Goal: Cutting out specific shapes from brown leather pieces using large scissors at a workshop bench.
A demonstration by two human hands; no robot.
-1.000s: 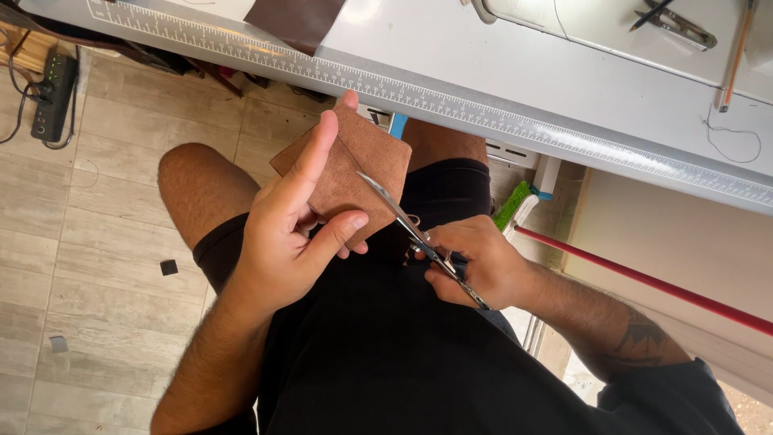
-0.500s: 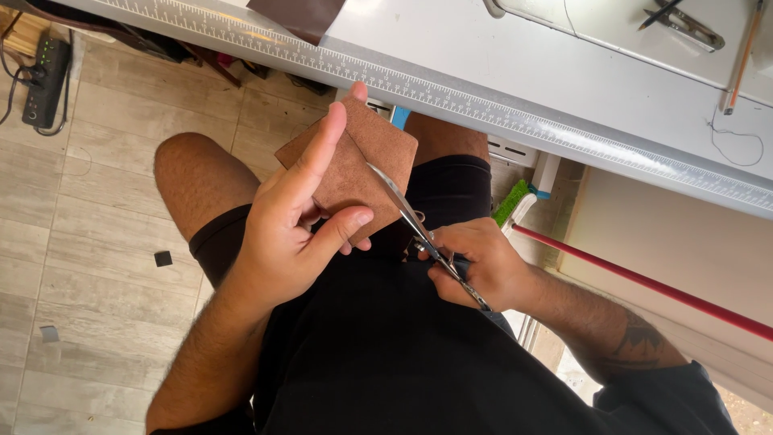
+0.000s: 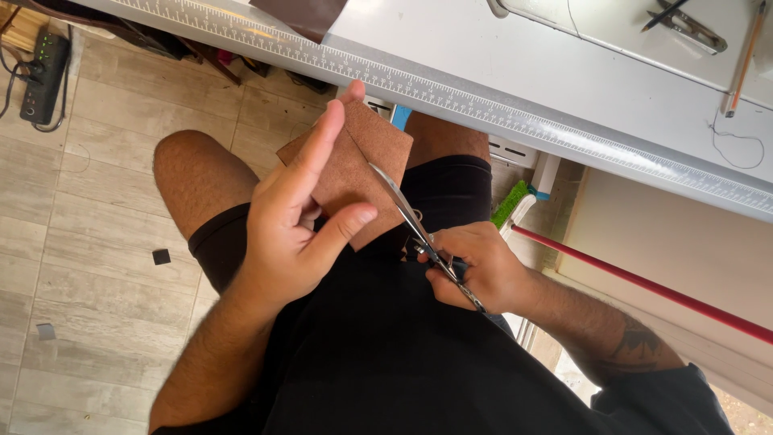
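Your white worktable (image 3: 515, 64) runs across the top, a ruler strip (image 3: 451, 101) along its edge. On it lie dark brown material (image 3: 302, 14), metal snips (image 3: 684, 24), a pencil (image 3: 745, 60) and loose thread (image 3: 737, 145).

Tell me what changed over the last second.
Little changed. The scissors in the right hand sit slightly further along the edge of the brown leather piece. The left hand keeps its grip on the piece, held over the lap beside the white table.
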